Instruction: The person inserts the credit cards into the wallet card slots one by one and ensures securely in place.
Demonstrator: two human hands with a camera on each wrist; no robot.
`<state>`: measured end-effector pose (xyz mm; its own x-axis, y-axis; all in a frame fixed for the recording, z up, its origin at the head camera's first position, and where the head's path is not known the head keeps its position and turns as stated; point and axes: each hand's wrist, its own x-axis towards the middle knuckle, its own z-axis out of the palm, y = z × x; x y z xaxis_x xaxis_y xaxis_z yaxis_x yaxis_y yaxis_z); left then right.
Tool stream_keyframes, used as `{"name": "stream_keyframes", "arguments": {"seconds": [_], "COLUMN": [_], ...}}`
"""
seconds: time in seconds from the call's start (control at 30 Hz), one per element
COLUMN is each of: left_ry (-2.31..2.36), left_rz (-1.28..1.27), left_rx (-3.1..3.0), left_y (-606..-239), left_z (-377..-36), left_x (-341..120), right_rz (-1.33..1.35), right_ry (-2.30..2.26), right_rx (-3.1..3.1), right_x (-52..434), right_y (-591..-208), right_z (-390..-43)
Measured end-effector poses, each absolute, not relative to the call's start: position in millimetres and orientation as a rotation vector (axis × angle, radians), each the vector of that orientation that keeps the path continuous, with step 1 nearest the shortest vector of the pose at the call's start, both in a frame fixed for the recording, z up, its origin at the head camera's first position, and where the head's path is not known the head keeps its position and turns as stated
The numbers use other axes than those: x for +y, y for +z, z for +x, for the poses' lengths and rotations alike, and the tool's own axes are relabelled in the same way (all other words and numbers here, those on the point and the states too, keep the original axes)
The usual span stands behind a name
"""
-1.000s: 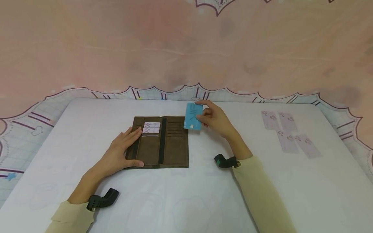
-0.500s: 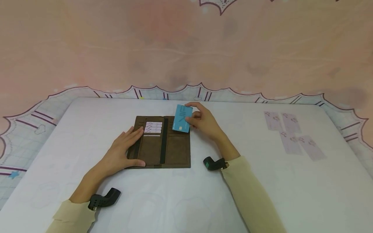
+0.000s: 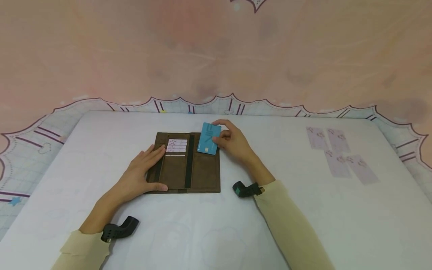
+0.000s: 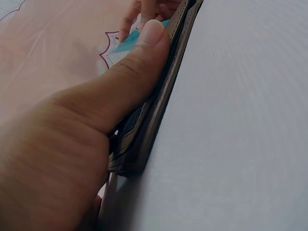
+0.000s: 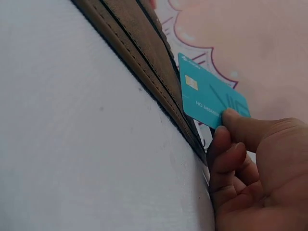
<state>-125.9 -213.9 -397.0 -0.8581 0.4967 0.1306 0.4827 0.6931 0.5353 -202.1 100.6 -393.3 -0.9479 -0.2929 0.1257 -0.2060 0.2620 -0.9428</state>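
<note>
A brown wallet (image 3: 206, 176) lies spread flat on the white table, a dark strap running down its middle. Several white-and-purple cards (image 3: 177, 145) show in the slots of its left half. My left hand (image 3: 140, 174) rests on the wallet's left side, fingers straight; in the left wrist view the thumb (image 4: 130, 72) lies along the wallet's near edge. My right hand (image 3: 236, 144) pinches a blue card (image 3: 207, 139) by its right side. That card, with a chip and "VIP" lettering, is tilted over the card slots of the right half, as the right wrist view (image 5: 207, 94) also shows.
Several pale purple cards (image 3: 337, 165) lie flat at the right of the table (image 3: 189, 232). A patterned cloth (image 3: 135, 56) in peach and white hangs behind the table's far edge. Each wrist wears a black camera mount (image 3: 119, 228).
My right hand has carried the blue card leftward from the wallet's right edge to above its right-half slots, the card tilting on the way. My left hand has stayed on the wallet.
</note>
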Motion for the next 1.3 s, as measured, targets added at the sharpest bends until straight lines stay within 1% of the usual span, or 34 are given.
{"name": "stream_keyframes", "arguments": {"seconds": [0.73, 1.3], "left_ry": [0.894, 0.904], "left_rz": [0.834, 0.846], "left_rx": [2.876, 2.871], "left_y": [-399.6, -398.1], "left_z": [-126.3, -125.7], "left_x": [-215.5, -214.3], "right_rz": [-0.496, -0.578], "right_ry": [-1.553, -1.430], "right_rx": [2.613, 2.601], "right_x": [93.2, 94.5], "right_y": [-393.1, -390.7], "right_z": [-199.2, -196.9]}}
